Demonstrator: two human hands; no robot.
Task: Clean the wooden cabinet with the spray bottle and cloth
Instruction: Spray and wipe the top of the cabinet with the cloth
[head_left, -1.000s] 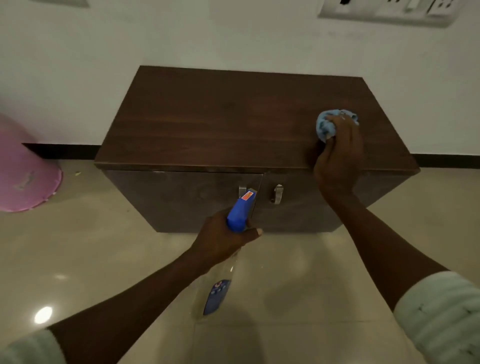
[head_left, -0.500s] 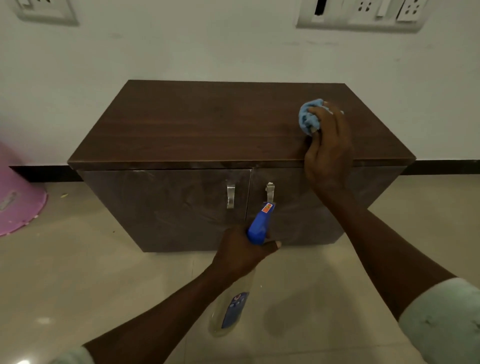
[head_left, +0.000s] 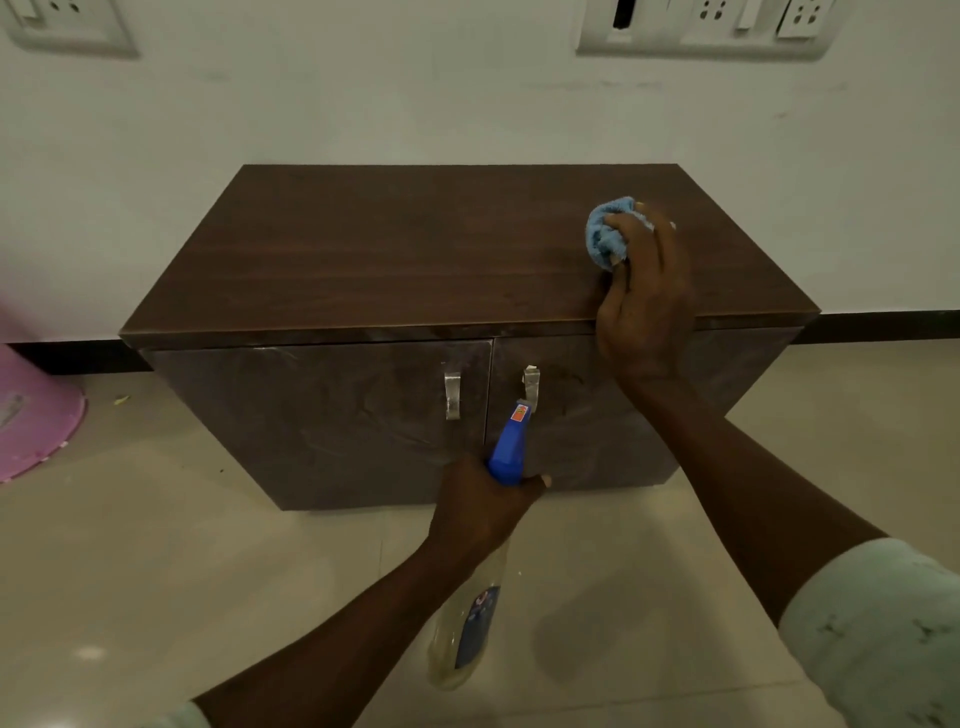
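Observation:
A low dark wooden cabinet with two doors and metal handles stands against the white wall. My right hand presses a bunched light-blue cloth onto the right part of the cabinet top, near its front edge. My left hand grips a spray bottle by the neck in front of the doors. Its blue nozzle points up toward the right door handle. The clear bottle body hangs below my hand over the floor.
A pink plastic tub sits on the tiled floor at the left. Socket plates are on the wall above the cabinet. A dark skirting strip runs along the wall's base.
The view has tilted and pulled back, showing more of the cabinet front. My right hand with the cloth has slid slightly leftward on the top. The bottle stays in front of the doors.

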